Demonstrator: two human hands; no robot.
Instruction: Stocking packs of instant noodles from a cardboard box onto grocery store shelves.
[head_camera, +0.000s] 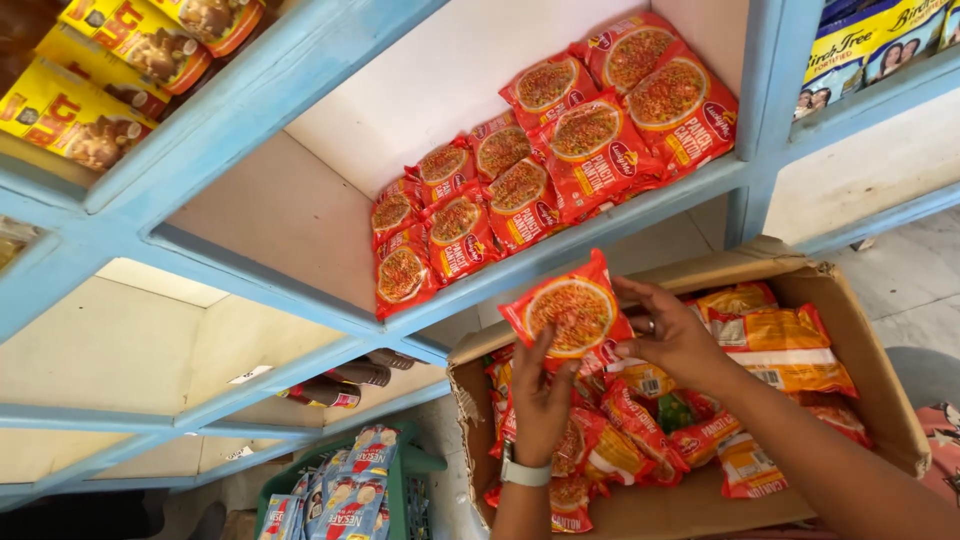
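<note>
Packet (572, 312) of red-and-orange instant noodles held up in the air, pinched from both sides: left hand (540, 400) gripping its lower edge with fingers curled onto the wrapper, right hand (675, 335) grasping its right edge between thumb and fingertips. Neither hand slack, both closed on that one packet. Lifted clear of the cardboard box (880, 400), hanging just above the loose packets (650, 440) heaped inside, and just below the blue front rim of the shelf (560, 265). Judged as the carrying stage between box and shelf: taken up, not set down anywhere. Higher in the same bay, matching packets (560, 150) lying in overlapping rows toward the right side, bare white board showing on the left. Calls, by the look of it, for raising over the rim without snagging the wrapper, keeping it flat and face up like its neighbours, and loosening one hand before the other so nothing slides off the leaning stack. White watch (525, 472) on the left wrist, ring (651, 325) on the right hand. Dark bottles (345, 385) lying in the bay below, green crate (400, 480) with blue sachets (350, 490) further down.
</note>
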